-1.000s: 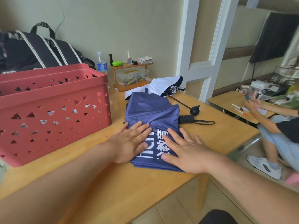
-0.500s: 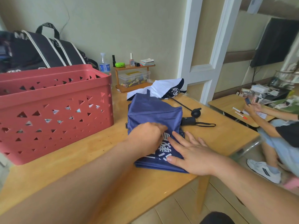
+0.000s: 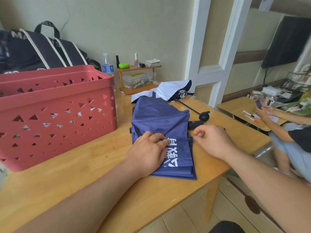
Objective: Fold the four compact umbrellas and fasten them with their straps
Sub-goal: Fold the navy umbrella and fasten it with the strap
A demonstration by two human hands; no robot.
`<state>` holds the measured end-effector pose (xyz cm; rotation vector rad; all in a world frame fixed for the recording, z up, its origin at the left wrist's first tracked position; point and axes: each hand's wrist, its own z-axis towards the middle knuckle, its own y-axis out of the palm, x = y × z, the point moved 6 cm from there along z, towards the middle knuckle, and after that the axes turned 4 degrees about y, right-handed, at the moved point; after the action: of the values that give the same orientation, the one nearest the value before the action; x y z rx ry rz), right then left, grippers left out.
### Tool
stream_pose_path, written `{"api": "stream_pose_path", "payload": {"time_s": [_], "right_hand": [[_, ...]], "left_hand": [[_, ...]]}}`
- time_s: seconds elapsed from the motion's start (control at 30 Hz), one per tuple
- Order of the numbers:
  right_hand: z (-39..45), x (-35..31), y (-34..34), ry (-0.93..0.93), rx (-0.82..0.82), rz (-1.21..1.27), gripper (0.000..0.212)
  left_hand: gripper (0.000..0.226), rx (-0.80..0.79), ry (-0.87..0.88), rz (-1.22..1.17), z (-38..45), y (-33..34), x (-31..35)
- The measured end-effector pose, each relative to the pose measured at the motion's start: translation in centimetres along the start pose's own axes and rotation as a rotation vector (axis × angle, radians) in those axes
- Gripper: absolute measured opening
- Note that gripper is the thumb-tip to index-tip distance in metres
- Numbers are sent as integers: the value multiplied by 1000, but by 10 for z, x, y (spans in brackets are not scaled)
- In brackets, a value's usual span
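Note:
A blue compact umbrella (image 3: 159, 121) with white lettering lies flattened on the wooden table (image 3: 84, 165). My left hand (image 3: 148, 152) presses on its near part with the fingers curled into the fabric. My right hand (image 3: 212, 140) hovers at the umbrella's right edge, fingers curled and thumb meeting forefinger; whether they pinch fabric is unclear. The umbrella's black handle (image 3: 195, 123) sticks out on the right. Behind it lies a white and navy umbrella (image 3: 170, 89), loosely bunched, its thin shaft ending in a round black handle (image 3: 204, 116).
A large red perforated basket (image 3: 57, 105) stands on the table's left side, with a black bag (image 3: 42, 49) behind it. A small wooden shelf (image 3: 139, 68) and a water bottle (image 3: 107, 64) stand by the wall. A seated person (image 3: 286, 128) is at the right.
Both hands lay flat on the blue fabric a second ago. The left hand has since curled into the cloth, and the right hand has lifted off to the umbrella's right edge with fingers curled.

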<state>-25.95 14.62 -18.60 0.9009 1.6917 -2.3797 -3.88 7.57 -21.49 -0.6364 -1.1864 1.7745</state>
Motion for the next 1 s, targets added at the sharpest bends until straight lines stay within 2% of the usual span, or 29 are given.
{"api": "stream_pose_path", "payload": {"time_s": [0.13,0.27,0.37,0.47,0.57,0.63,0.7,0.73,0.8,0.83,0.9,0.93,1.0], "right_hand": [[20,-12,12,-95,-123,-108,23],[28,-11,6,-127,-200,-139,16],[32,-11,8,-141,-101,-217,22],[33,-10,10,-101,32,-254,12],[35,-7,15,-54,48,-307,21],[37,-7,12,29,8,-219,20],[36,-12,-3,109,50,-61,11],[34,-19,-13,115,118,-7,10],[26,-49,-27,9,202,43,12],[21,-67,-25,-68,166,60,14],[14,-90,0,-176,-15,18,17],[12,-90,17,-189,-94,-49,18],[7,-73,41,-162,-144,-165,20]], "left_hand": [[56,18,-57,-33,-4,-6,0],[56,2,-83,-33,-4,-9,2],[50,16,-41,-32,-4,-7,3],[46,25,-5,-11,-3,-4,1],[46,-14,-10,-7,-3,-1,-1],[48,-116,-40,-10,-3,1,-1],[46,-209,-70,-19,-2,3,-1],[46,-241,-78,-21,-2,1,0],[48,-281,-85,-24,-1,-2,4],[51,-306,-91,-21,-1,-2,5],[58,-356,-103,4,-2,-3,7],[63,-376,-107,29,-3,-4,8],[73,-432,-117,58,-7,-4,10]]}}
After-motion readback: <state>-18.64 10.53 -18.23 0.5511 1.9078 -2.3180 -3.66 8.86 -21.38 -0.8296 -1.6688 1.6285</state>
